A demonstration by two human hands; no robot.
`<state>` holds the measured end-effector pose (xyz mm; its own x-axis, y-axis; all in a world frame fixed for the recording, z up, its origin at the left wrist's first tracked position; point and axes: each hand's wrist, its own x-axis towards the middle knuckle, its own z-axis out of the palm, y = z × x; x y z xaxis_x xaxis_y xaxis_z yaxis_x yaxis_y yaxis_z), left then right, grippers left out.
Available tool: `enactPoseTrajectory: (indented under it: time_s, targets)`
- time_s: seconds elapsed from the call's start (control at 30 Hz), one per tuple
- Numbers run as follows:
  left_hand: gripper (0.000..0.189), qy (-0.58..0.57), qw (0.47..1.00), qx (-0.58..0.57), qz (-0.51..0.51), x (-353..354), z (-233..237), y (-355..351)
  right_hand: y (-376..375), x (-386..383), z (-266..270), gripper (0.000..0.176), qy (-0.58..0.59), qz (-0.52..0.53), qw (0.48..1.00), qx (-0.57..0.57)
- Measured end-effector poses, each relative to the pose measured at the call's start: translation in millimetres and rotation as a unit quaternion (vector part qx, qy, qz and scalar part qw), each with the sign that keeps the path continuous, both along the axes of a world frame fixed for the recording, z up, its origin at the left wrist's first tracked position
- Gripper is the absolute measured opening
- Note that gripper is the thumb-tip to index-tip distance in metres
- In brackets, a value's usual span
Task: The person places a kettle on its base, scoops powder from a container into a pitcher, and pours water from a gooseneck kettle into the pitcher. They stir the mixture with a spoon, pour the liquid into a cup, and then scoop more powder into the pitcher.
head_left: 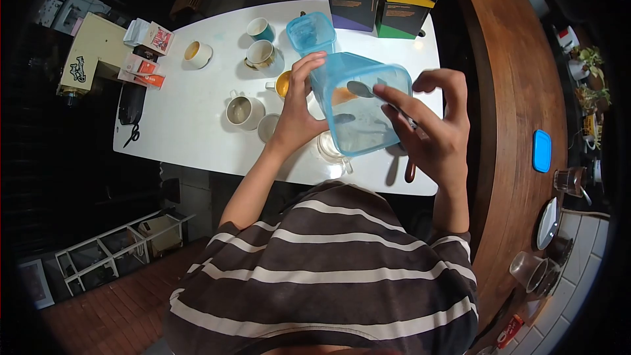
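Note:
My left hand (297, 105) is closed around the side of a translucent blue plastic container (351, 62), tipped so its wide mouth faces me. In my right hand (434, 121) is a metal spoon (360, 89), its bowl inside the container's mouth. A dark oval reflection or second shape shows on the inner wall. Beneath the container a clear glass cup (330, 144) is partly covered. Below my right hand a brown handle (411, 171) pokes out; what it belongs to is hidden. Behind my left hand sits a yellow-lined cup (282, 84), partly blocked.
Several mugs stand on the white table (190, 112), including a grey mug (244, 112) and a white cup (198, 54). Another blue container (310, 31) is behind. Black boxes (355, 10) line the back. Scissors (133, 135) lie left; a blue lid (541, 150) rests on the wooden counter.

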<state>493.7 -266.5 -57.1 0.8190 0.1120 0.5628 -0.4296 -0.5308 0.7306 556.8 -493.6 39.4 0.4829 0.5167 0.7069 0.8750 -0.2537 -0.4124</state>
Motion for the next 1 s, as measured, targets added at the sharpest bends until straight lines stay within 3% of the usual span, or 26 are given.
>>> enactPoseTrajectory:
  time_s: [0.1, 0.5, 0.67, 1.0]
  targets:
    - [0.103, -0.006, 1.000, 0.015, 0.018, -2.3, -0.4, 2.1, -6.2, -0.1, 3.4, 0.039, -0.036, 0.041, 0.997, -0.057]
    - [0.101, 0.076, 0.997, -0.003, -0.001, -14.6, -3.6, -0.3, -11.5, -8.9, 8.2, 0.035, -0.019, 0.070, 0.994, -0.081]
    - [0.101, 0.044, 0.998, -0.034, -0.024, -12.2, -2.0, 1.0, -9.0, -14.5, 2.4, 0.036, -0.015, 0.105, 0.987, -0.120]
    - [0.101, 0.023, 1.000, 0.005, -0.019, -12.4, 7.0, 1.0, -10.6, -22.8, 14.9, 0.026, -0.050, 0.033, 0.992, -0.111]
